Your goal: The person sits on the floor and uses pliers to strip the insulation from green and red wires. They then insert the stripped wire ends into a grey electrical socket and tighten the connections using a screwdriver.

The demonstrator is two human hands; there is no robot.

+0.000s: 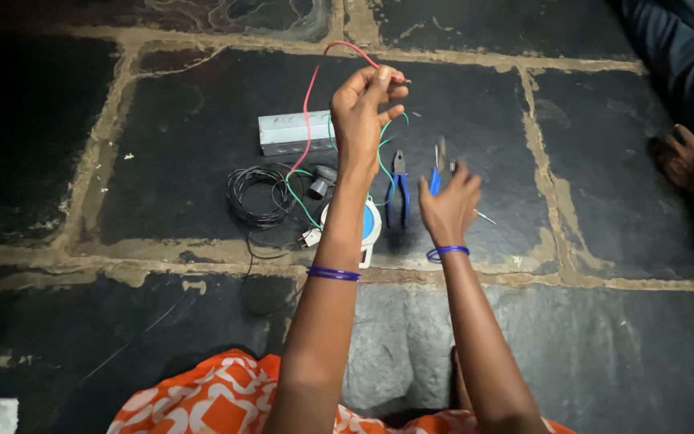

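While pinched aloft, red wire [308, 104] trailing floorward.

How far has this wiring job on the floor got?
Early, it seems. Laid out: grey switch box, black wire coil, blue pliers. In hand: left hand pinches the red wire; right hand grips a blue-handled tool. No wire visibly joined yet.
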